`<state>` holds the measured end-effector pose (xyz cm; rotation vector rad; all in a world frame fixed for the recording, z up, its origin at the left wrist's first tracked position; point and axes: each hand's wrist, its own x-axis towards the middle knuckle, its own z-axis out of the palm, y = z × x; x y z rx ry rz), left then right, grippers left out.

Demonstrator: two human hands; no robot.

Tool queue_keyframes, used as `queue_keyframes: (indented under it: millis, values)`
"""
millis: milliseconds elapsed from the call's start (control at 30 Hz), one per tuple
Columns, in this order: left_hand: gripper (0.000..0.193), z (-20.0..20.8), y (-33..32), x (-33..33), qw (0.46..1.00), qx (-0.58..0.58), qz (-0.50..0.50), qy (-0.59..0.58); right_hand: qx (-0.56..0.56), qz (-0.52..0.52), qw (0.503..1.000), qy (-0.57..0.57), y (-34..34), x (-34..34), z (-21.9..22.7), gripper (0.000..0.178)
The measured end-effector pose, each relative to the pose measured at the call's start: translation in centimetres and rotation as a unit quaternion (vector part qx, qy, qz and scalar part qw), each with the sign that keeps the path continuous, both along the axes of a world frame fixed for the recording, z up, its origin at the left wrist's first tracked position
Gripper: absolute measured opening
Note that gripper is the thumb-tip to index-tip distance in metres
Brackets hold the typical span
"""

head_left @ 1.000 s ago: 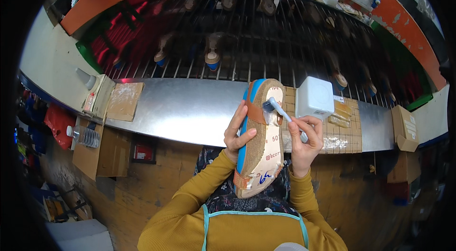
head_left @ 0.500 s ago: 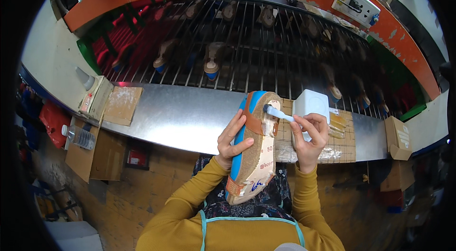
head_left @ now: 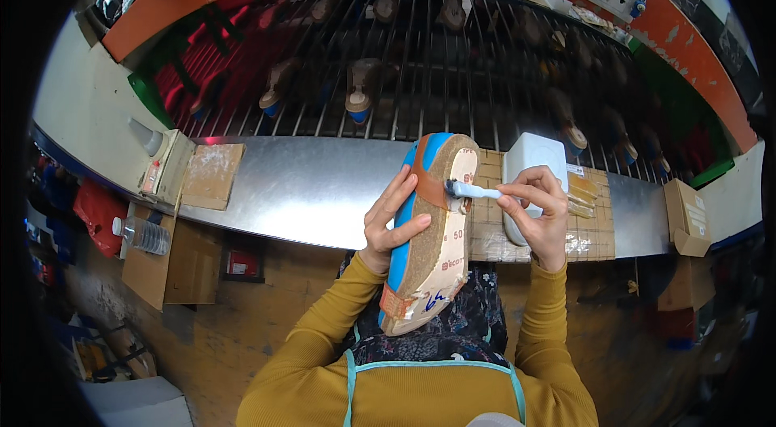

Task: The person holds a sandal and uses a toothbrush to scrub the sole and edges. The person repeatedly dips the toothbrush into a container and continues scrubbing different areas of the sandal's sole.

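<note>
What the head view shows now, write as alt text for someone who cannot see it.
A person's left grip holds a cork-and-blue shoe, underside facing the camera, while the right grip holds a pale-handled brush to it. Beyond are a metal table, a white container and a rack of shoes.

From my remote station I am looking at a shoe (head_left: 440, 253) that is resting in the left hand (head_left: 386, 225), its underside facing up toward me. It is standing lengthwise, its far end leaning slightly right. A cork-brown border is surrounding a pale sole board that is carrying red print and blue handwriting. Blue is running along the left side, and an orange-brown strap (head_left: 431, 187) is wrapping over that edge. I am also watching a small brush (head_left: 475, 192), its whitish handle pointing right, nearly level, into the right hand (head_left: 543, 213); its dark bristles are meeting the underside near the strap.
</note>
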<state>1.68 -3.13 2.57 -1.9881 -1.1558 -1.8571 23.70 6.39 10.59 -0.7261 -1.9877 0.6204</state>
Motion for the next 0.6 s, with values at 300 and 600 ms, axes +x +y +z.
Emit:
queue_keyframes:
  millis: [300, 600]
  values:
    - [0.048, -0.4, 0.2, 0.5, 0.999, -0.014, -0.015, -0.033, 0.091, -0.037, 0.995, -0.021, -1.0, 0.5, -0.7, 0.02]
    - [0.047, -0.4, 0.9, 0.8, 0.999, 0.0, -0.033, -0.041, 0.114, -0.1, 0.988, 0.016, -1.0, -0.3, -0.2, 0.023]
